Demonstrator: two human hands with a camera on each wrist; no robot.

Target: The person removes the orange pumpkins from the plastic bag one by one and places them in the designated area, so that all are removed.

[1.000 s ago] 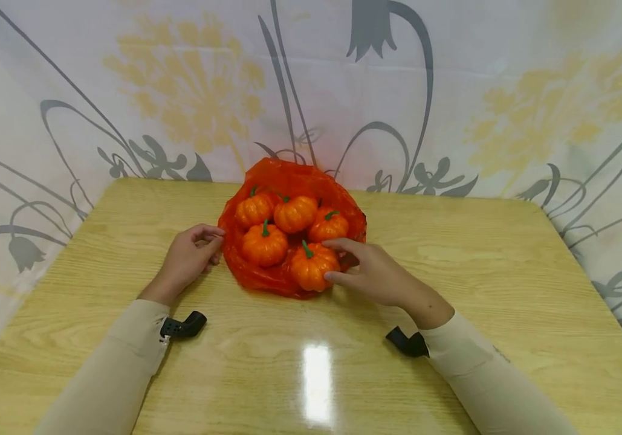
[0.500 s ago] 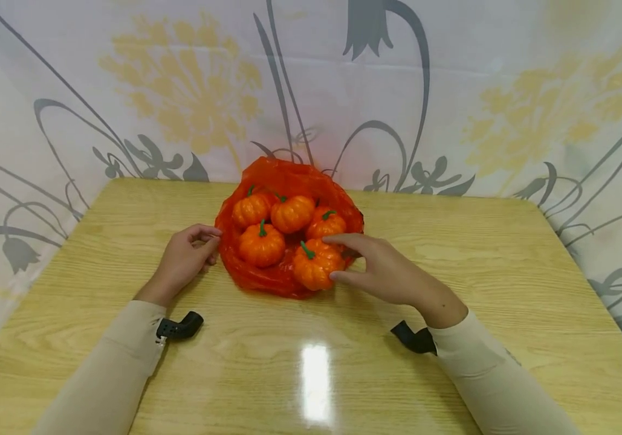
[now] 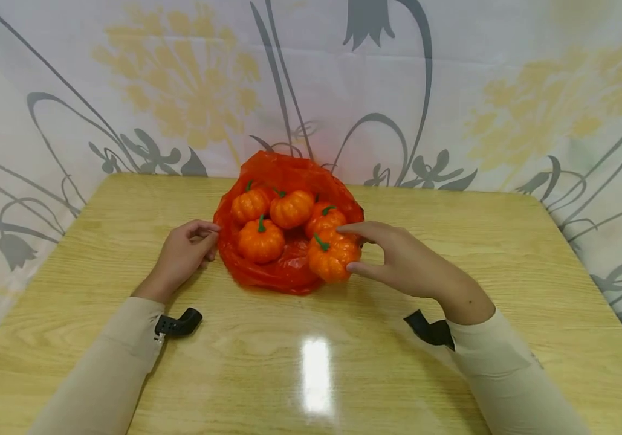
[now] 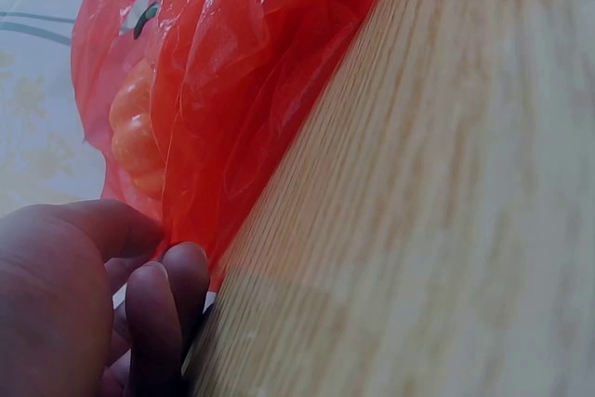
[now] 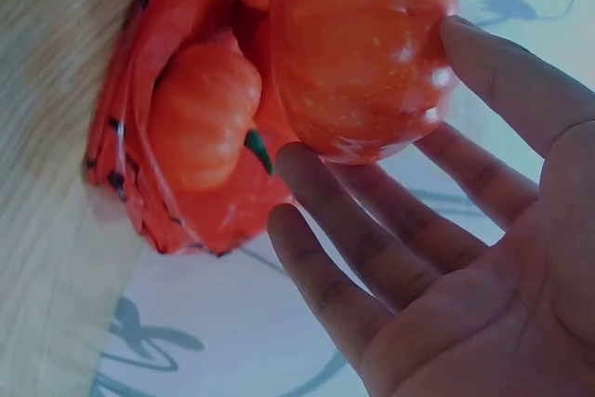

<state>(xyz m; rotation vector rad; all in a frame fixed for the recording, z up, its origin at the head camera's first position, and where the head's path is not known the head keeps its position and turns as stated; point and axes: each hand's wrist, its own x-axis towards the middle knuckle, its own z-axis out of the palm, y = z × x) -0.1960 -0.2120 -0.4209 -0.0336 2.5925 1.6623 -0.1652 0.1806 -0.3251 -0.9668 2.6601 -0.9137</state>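
Note:
A red plastic bag (image 3: 289, 166) stands wide at the mouth on the table. Several small orange pumpkins (image 3: 260, 241) with green stems lie in it. My right hand (image 3: 414, 260) holds one pumpkin (image 3: 332, 260) at the bag's front right rim, between thumb and fingertips; the right wrist view shows this pumpkin (image 5: 367, 53) raised above another pumpkin (image 5: 204, 118) in the bag. At the left side of the bag, my left hand (image 3: 182, 251) pinches its edge. The left wrist view shows those fingers (image 4: 153, 309) at the gathered red film (image 4: 223, 127).
The wooden table (image 3: 256, 374) extends around the bag on both sides and in front. Behind it hangs a pale curtain (image 3: 327, 78) with grey and yellow flowers. Black curved pieces (image 3: 180, 323) stick out from both sleeves.
My right hand has lifted the front pumpkin and moved it to the right, towards the bag's rim. The left hand stays at the bag's edge.

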